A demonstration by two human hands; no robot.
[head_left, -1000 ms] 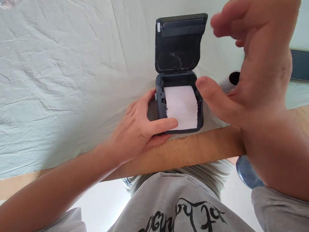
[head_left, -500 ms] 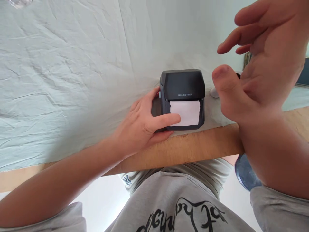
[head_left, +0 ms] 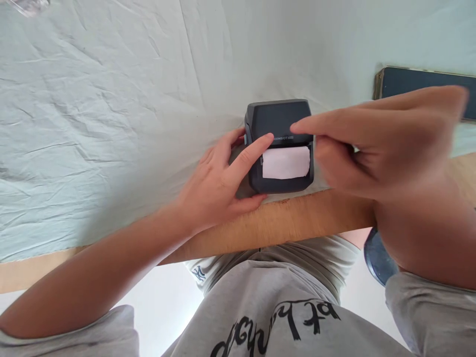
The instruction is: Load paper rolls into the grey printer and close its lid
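Note:
A dark label printer (head_left: 278, 116) rests on the cloth near the table's front edge. From its slot a white paper label (head_left: 286, 162) sticks out over the front. My left hand (head_left: 219, 181) is wrapped round the printer's left side, its thumb lying on the lid by the brand lettering. My right hand (head_left: 375, 141), partly smeared by motion, comes in from the right with the index finger stretched out. That fingertip is at the lid, just above the lettering. Its thumb is near the printer's right side, and no object shows in this hand.
A dark, flat phone-like slab (head_left: 427, 82) lies at the right, partly behind my right hand. A pale wrinkled cloth (head_left: 130, 99) covers the table, with a bare wooden edge (head_left: 278, 223) in front. Something clear (head_left: 31, 6) shows at the top left corner.
My right hand has come down and left to the printer, changing from spread fingers to a pointing finger. My left thumb has moved from the label up onto the lid. The label looks shorter.

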